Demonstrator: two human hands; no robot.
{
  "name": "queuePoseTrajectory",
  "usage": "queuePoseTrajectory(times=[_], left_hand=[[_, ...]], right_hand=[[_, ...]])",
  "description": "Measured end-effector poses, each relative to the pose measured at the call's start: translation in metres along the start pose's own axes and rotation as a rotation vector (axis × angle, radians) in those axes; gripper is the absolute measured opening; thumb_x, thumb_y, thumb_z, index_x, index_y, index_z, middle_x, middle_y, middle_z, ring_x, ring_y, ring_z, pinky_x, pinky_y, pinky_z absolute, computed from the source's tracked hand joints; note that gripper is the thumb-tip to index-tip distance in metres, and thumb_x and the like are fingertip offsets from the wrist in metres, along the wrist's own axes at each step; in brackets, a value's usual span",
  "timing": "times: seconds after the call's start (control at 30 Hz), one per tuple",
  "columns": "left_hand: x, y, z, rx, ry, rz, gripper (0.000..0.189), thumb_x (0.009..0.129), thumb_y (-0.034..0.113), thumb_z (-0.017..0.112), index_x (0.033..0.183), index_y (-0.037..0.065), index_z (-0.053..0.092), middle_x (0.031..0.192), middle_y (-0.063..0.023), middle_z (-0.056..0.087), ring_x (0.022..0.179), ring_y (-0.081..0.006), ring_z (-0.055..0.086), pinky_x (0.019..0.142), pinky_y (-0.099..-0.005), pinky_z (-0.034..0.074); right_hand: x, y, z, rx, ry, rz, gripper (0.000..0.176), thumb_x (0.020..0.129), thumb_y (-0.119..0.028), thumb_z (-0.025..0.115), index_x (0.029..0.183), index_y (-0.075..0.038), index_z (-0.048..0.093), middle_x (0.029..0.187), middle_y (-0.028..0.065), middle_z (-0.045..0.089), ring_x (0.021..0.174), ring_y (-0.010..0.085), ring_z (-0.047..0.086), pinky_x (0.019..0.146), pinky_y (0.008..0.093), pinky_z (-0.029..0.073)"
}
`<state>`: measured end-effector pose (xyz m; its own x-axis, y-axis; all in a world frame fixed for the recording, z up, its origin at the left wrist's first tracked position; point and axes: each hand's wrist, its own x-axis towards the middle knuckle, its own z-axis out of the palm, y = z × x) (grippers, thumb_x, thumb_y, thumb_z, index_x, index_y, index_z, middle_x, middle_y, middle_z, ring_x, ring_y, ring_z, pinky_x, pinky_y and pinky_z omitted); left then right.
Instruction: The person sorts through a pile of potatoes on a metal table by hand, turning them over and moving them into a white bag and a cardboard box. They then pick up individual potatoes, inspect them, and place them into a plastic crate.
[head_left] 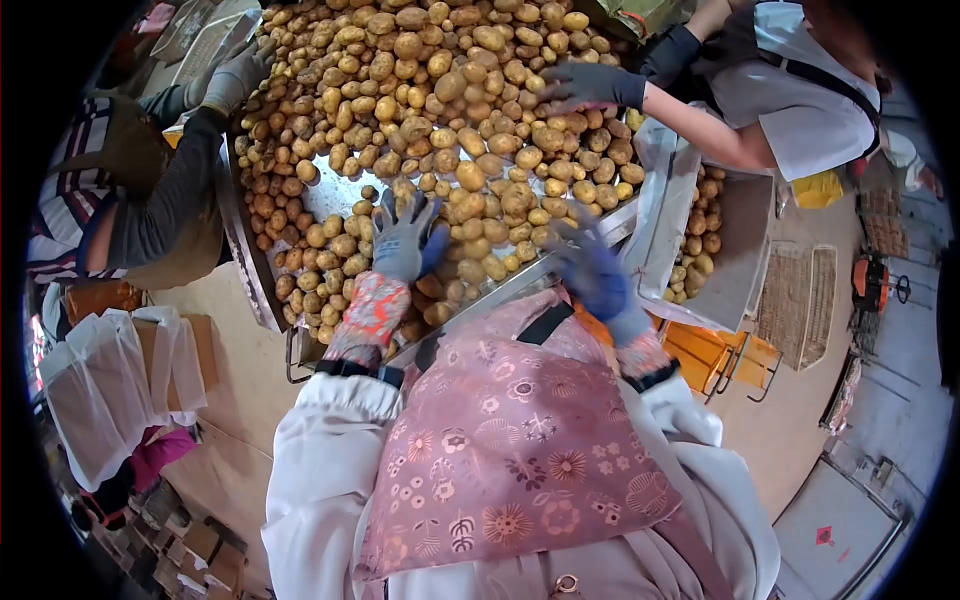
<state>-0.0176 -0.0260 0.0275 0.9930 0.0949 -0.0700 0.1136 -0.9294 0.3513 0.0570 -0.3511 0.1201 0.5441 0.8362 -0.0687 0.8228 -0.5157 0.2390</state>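
A great heap of potatoes (400,95) covers a metal sorting table (335,190), whose bare surface shows through in patches. My left hand (402,245), in a grey and blue work glove, rests on the potatoes near the front edge with its fingers spread. My right hand (595,270), gloved the same way, is smeared by motion over the table's front right rim. Its fingers are too blurred to make out, and I see no potato clearly in it.
Left, a person's gloved hand (237,78) reaches the heap; opposite right, another person's dark-gloved hand (590,88) lies on potatoes. A lined box (735,240) with potatoes stands at right, above an orange crate (700,355). A box draped in white plastic (100,370) stands at left.
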Motion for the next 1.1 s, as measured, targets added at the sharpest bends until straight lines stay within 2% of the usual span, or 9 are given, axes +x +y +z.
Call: queuePoseTrajectory(times=[0.2, 0.3, 0.43, 0.57, 0.77, 0.83, 0.9, 1.0, 1.1], left_hand=[[-0.025, -0.063, 0.040, 0.117, 0.243, -0.304, 0.056, 0.099, 0.035, 0.049, 0.148, 0.010, 0.043, 0.157, -0.0153, 0.033, 0.145, -0.0411, 0.026, 0.119, -0.0518, 0.018], [-0.056, -0.087, 0.026, -0.270, 0.574, -0.365, 0.060, 0.094, 0.025, 0.062, 0.144, -0.003, 0.043, 0.152, -0.0293, 0.032, 0.138, -0.0476, 0.034, 0.117, -0.0498, 0.027], [-0.104, -0.090, -0.018, -0.030, 0.688, -0.382, 0.056, 0.092, 0.019, 0.066, 0.140, -0.002, 0.047, 0.138, -0.0304, 0.045, 0.127, -0.0471, 0.046, 0.106, -0.0496, 0.040], [-0.149, -0.084, -0.024, -0.231, 0.705, -0.527, 0.047, 0.095, 0.018, 0.060, 0.136, -0.001, 0.050, 0.138, -0.0281, 0.046, 0.128, -0.0420, 0.047, 0.106, -0.0473, 0.039], [-0.155, -0.045, -0.004, -0.561, 0.609, -0.582, 0.039, 0.100, 0.017, 0.054, 0.134, -0.004, 0.051, 0.142, -0.0236, 0.047, 0.131, -0.0344, 0.047, 0.109, -0.0413, 0.038], [-0.137, -0.014, -0.018, -0.841, 0.473, -0.601, 0.037, 0.101, 0.016, 0.053, 0.133, -0.003, 0.053, 0.138, -0.0219, 0.052, 0.128, -0.0310, 0.052, 0.108, -0.0379, 0.041], [-0.117, 0.006, -0.017, -0.725, 0.317, -0.361, 0.036, 0.099, 0.014, 0.055, 0.132, 0.000, 0.054, 0.136, -0.0213, 0.055, 0.126, -0.0326, 0.055, 0.106, -0.0398, 0.043], [-0.075, 0.029, -0.003, -0.425, 0.104, 0.003, 0.042, 0.097, 0.024, 0.055, 0.136, 0.008, 0.055, 0.141, -0.0186, 0.052, 0.133, -0.0387, 0.045, 0.112, -0.0486, 0.033], [-0.046, 0.058, 0.014, -0.233, -0.065, 0.104, 0.051, 0.094, 0.031, 0.059, 0.142, 0.017, 0.051, 0.153, -0.0156, 0.038, 0.141, -0.0391, 0.035, 0.114, -0.0554, 0.027]], right_hand=[[0.133, -0.043, 0.054, 1.372, -0.403, 0.289, 0.040, 0.094, -0.024, 0.063, 0.128, -0.006, 0.059, 0.103, 0.0139, 0.067, 0.093, 0.0199, 0.066, 0.079, 0.0324, 0.052], [0.181, -0.013, 0.029, 1.018, 0.183, 0.244, 0.056, 0.089, -0.036, 0.066, 0.135, -0.006, 0.053, 0.122, 0.0214, 0.063, 0.104, 0.0336, 0.065, 0.089, 0.0412, 0.051], [0.235, -0.027, 0.025, 0.420, -0.547, 0.301, 0.096, 0.086, -0.041, 0.068, 0.158, -0.009, 0.014, 0.135, 0.0245, 0.056, 0.112, 0.0327, 0.064, 0.089, 0.0463, 0.051], [0.240, -0.070, 0.080, 0.296, -0.578, 0.239, 0.092, 0.089, -0.034, 0.062, 0.159, -0.006, 0.009, 0.112, 0.0219, 0.069, 0.096, 0.0328, 0.069, 0.083, 0.0445, 0.053], [0.133, -0.008, 0.033, 2.051, -0.377, 0.571, 0.062, 0.096, -0.027, 0.060, 0.147, -0.002, 0.035, 0.121, 0.0218, 0.062, 0.104, 0.0306, 0.064, 0.086, 0.0407, 0.053], [0.050, 0.016, 0.074, 1.475, 0.222, -0.033, 0.056, 0.098, -0.024, 0.060, 0.143, 0.000, 0.039, 0.115, 0.0160, 0.062, 0.096, 0.0222, 0.061, 0.078, 0.0344, 0.052], [-0.029, 0.020, 0.020, 2.119, -0.084, 0.588, 0.055, 0.098, -0.029, 0.060, 0.143, -0.002, 0.041, 0.119, 0.0117, 0.060, 0.090, 0.0170, 0.059, 0.076, 0.0292, 0.051], [-0.101, 0.038, 0.023, 3.171, 0.452, 0.436, 0.071, 0.096, -0.045, 0.059, 0.153, -0.011, 0.032, 0.134, 0.0087, 0.054, 0.095, 0.0172, 0.056, 0.078, 0.0288, 0.049], [-0.109, 0.024, 0.000, 3.176, 0.808, 0.550, 0.079, 0.095, -0.047, 0.060, 0.157, -0.013, 0.024, 0.135, 0.0093, 0.053, 0.097, 0.0178, 0.054, 0.079, 0.0314, 0.048]])
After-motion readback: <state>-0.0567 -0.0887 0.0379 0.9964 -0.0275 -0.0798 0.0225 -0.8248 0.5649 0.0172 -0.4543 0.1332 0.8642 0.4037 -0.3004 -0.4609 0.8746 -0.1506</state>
